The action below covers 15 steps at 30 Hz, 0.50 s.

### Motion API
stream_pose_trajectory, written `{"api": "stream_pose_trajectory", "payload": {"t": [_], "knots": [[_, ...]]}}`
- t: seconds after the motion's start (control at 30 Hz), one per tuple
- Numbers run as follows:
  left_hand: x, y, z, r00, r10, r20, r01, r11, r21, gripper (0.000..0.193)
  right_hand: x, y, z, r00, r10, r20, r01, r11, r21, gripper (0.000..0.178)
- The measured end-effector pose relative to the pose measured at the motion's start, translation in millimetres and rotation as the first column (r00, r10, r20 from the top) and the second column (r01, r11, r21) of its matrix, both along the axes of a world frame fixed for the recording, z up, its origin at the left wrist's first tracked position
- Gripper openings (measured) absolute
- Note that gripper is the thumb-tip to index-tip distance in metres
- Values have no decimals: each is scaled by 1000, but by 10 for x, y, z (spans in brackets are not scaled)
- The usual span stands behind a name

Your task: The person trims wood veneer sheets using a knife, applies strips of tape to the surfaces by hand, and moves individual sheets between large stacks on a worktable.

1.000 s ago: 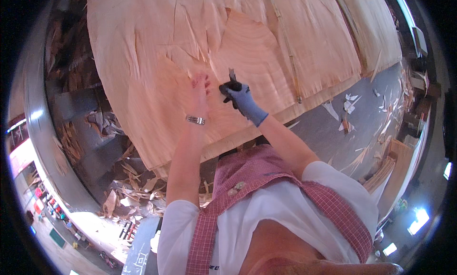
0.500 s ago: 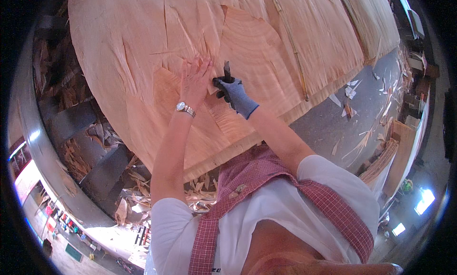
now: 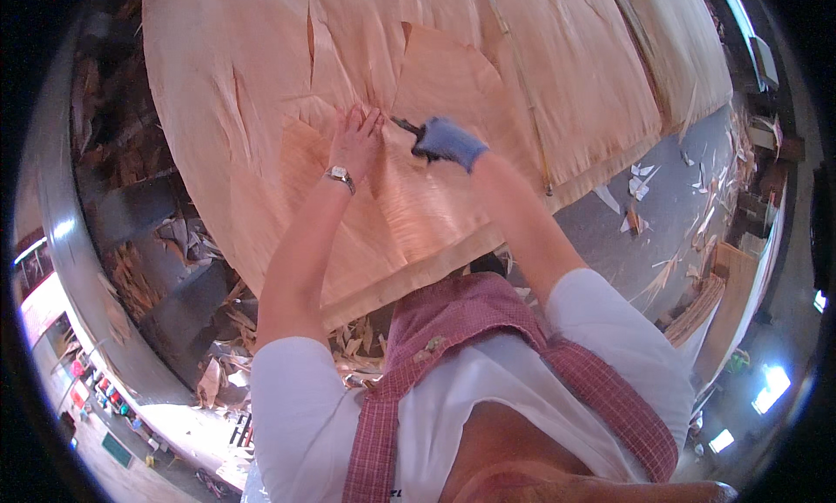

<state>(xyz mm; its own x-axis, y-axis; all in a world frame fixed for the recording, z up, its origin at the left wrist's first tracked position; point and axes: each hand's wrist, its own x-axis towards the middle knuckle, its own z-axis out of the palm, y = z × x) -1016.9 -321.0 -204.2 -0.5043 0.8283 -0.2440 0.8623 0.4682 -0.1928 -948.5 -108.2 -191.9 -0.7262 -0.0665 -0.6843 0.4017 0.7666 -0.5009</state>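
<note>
A stack of pale wood veneer sheets (image 3: 444,229) lies under both my hands, with torn edges and splits in the upper layers. My left hand (image 3: 355,141), bare and wearing a wristwatch, rests on the veneer with its fingers stretched out. Close to its right, my right hand (image 3: 446,143) wears a blue and black glove and is closed round a dark knife (image 3: 407,126). The knife points left toward my left fingertips, at a torn edge of veneer. Its handle is mostly hidden in the glove.
Left of the stack, veneer scraps (image 3: 131,290) lie among dark beams. A grey surface (image 3: 601,242) to the right carries pale slivers. Stacked wood strips (image 3: 697,307) stand at the right edge. A long narrow strip (image 3: 527,111) runs across the veneer.
My right hand has shifted slightly right and turned, so the knife now points left instead of away from me. My left fingers have bent a little. The veneer shows a raised, shiny fold below the hands.
</note>
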Motion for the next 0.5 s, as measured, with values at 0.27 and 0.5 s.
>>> {"api": "stream_pose_trajectory", "payload": {"t": [0.27,0.5], "knots": [[-53,-138,336,862,260,435,-304,952,33,56,2886,1361,974,933,198,302,-279,926,253,56],[2127,8,481,834,438,335,-532,798,283,69,2039,1491,164,716,-342,-609,576,782,238,48]]}}
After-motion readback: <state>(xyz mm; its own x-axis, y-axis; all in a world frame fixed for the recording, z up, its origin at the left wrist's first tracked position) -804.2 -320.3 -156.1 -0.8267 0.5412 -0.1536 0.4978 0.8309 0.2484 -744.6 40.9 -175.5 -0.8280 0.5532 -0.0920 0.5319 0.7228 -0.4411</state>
